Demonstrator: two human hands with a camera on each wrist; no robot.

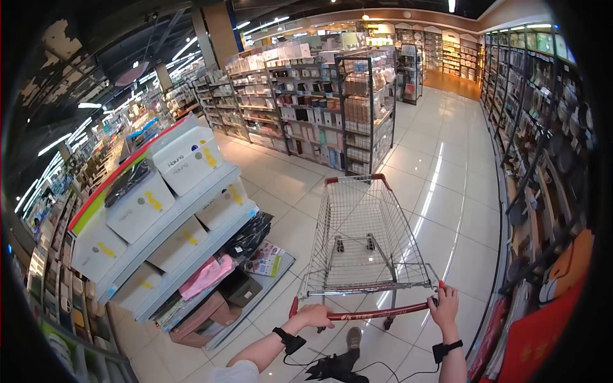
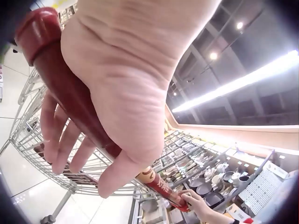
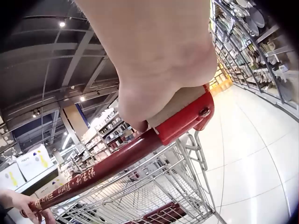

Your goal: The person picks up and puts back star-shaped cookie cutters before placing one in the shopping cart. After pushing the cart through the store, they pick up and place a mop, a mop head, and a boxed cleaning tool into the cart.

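Note:
A wire shopping cart (image 1: 408, 246) with a dark red handle (image 1: 377, 313) stands in front of me, its basket bare inside. My left hand (image 1: 314, 315) holds the handle near its left end; in the left wrist view the palm lies on the bar, with the fingers (image 2: 65, 144) over the far side and the thumb on the near side. At the right end, my right hand (image 1: 445, 305) grips the handle beside its bright red end piece (image 3: 189, 119). Most of the right fingers are hidden behind the hand in the right wrist view.
A sloped display stand (image 1: 185, 233) with white boxes is close on the left. Ahead stands a stocked shelf unit (image 1: 306, 105); a long shelf wall (image 1: 530, 127) lines the right. White floor tiles (image 1: 440, 172) run between them. A cable (image 1: 389, 364) hangs between the wrists.

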